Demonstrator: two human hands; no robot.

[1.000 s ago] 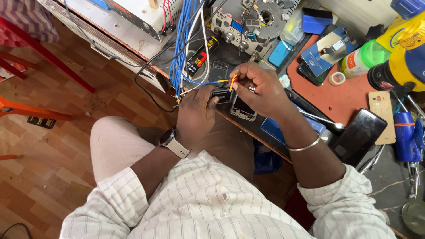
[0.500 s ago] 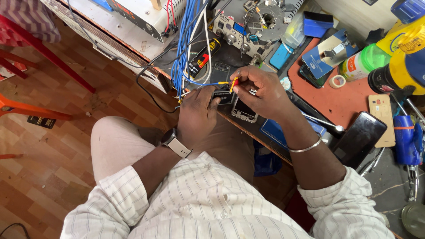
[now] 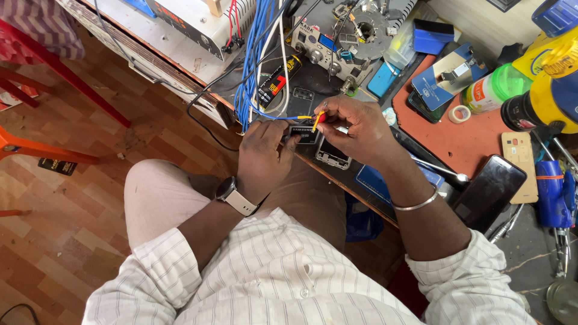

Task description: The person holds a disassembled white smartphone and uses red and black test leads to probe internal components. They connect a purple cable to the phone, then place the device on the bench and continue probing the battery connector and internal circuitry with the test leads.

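My left hand (image 3: 263, 157) grips a small dark phone battery (image 3: 304, 133) at the workbench's front edge, thumb and fingers around its left side. My right hand (image 3: 355, 129) pinches two thin probe leads (image 3: 318, 119), one with a red tip and one yellow, and holds their ends on the battery's top edge. A blue wire (image 3: 283, 118) runs from the probes left to a bundle of blue cables. An opened phone body (image 3: 332, 155) lies on the bench just under my right hand. A watch sits on my left wrist, a metal bangle on the right.
A power supply unit (image 3: 319, 42) stands behind the hands, with a blue cable bundle (image 3: 253, 54) hanging beside it. A red mat (image 3: 463, 129) at the right carries a tape roll, phones (image 3: 489, 191), a green-capped bottle (image 3: 494, 87) and a yellow bottle (image 3: 554, 78). Red chair legs (image 3: 72, 84) stand at left.
Both hands stay on the battery and probes; my right hand's fingers have shifted the probe tips slightly. The view has shifted slightly.
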